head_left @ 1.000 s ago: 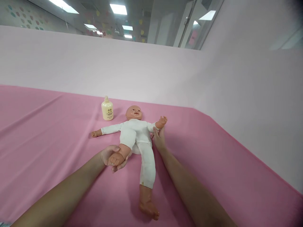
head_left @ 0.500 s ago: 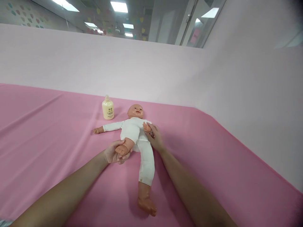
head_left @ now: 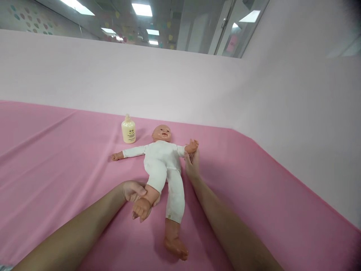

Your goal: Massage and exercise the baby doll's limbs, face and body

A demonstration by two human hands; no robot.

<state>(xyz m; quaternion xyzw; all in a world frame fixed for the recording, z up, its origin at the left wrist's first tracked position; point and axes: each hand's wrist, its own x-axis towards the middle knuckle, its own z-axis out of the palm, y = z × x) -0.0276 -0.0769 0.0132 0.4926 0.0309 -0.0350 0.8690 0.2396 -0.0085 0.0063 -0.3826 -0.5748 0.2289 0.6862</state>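
Observation:
A baby doll (head_left: 162, 152) with a white cloth body lies face up, its head away from me. My left hand (head_left: 137, 191) is closed around the lower leg on the left, just above the foot, with the thumb on top and fingers underneath. My right hand (head_left: 193, 163) grips the doll's arm on the right near the wrist; part of the fingers is hidden behind it. The doll's other arm stretches out to the left, and its other leg lies straight toward me, both untouched.
A pale yellow pump bottle (head_left: 129, 130) stands left of the doll's head. Pink sheeting (head_left: 70, 150) covers the surface, with creases on the left. A white wall (head_left: 118, 75) rises behind and on the right, below a window (head_left: 191, 26).
My right hand has moved the doll's arm outward to the right, away from its chest. My left hand has drawn the bent leg down toward me, straightening it.

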